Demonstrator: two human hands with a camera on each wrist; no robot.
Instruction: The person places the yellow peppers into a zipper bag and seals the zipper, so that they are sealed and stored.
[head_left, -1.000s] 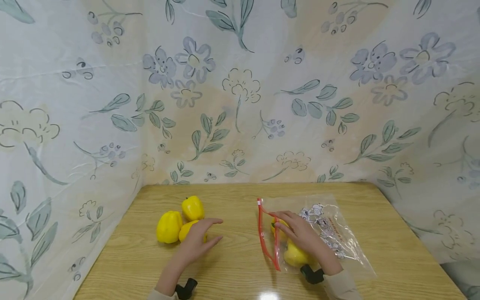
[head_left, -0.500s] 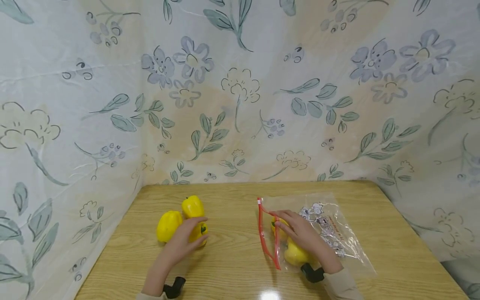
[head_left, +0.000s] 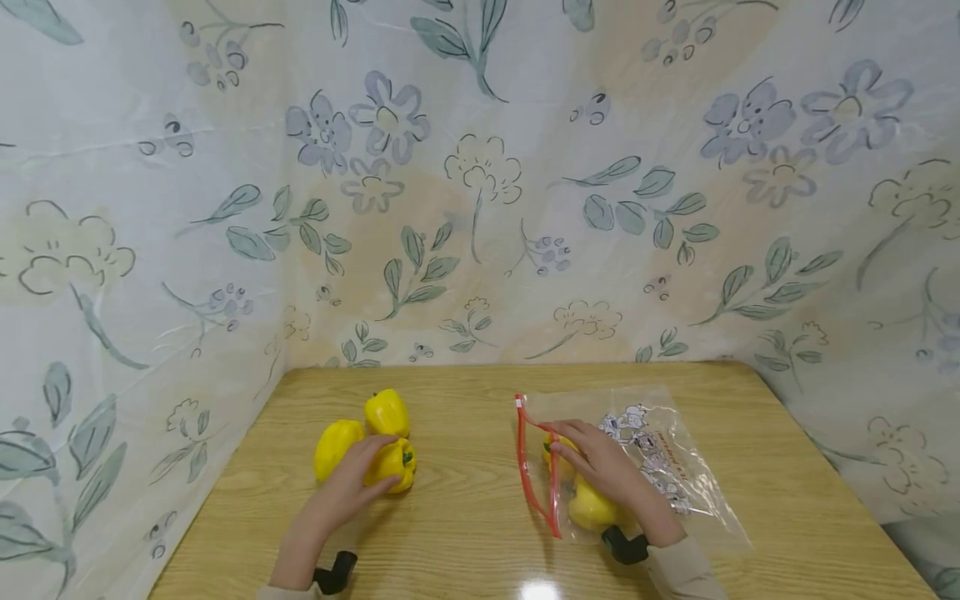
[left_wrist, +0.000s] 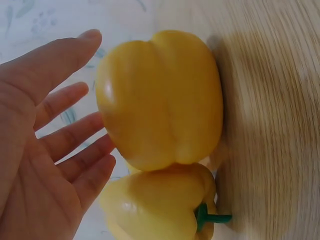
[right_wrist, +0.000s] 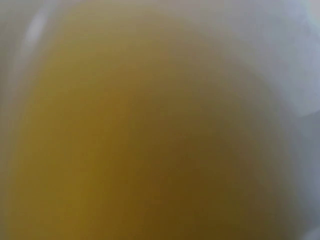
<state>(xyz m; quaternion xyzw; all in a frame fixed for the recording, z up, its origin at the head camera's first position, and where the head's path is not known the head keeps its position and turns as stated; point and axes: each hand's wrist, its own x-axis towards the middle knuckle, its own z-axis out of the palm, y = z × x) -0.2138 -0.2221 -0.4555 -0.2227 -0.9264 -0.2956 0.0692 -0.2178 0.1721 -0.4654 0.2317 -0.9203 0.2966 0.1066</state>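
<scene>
Three yellow bell peppers cluster on the table's left. My left hand [head_left: 345, 487] reaches around the nearest bell pepper [head_left: 393, 467], its green stem facing right. In the left wrist view, thumb and fingers are spread beside a bell pepper [left_wrist: 162, 102], and another bell pepper [left_wrist: 160, 205] with a green stem lies below it. My right hand [head_left: 600, 467] holds the red-edged mouth of a clear zip bag [head_left: 701, 483], which stands partly open to the left. Inside are yellow bell peppers [head_left: 592, 507], partly hidden by this hand. Blurred yellow [right_wrist: 125, 125] fills the right wrist view.
Behind the nearest pepper are the other two, one at the left [head_left: 335, 448] and one at the back [head_left: 386, 412]. The wooden table [head_left: 465, 467] ends against a floral cloth [head_left: 480, 250]. Dark wrist cameras [head_left: 626, 546] jut beneath the wrists.
My left hand has drawn back leftward and down, so the nearest pepper's stem and right side now show. The right hand and the bag have stayed in place.
</scene>
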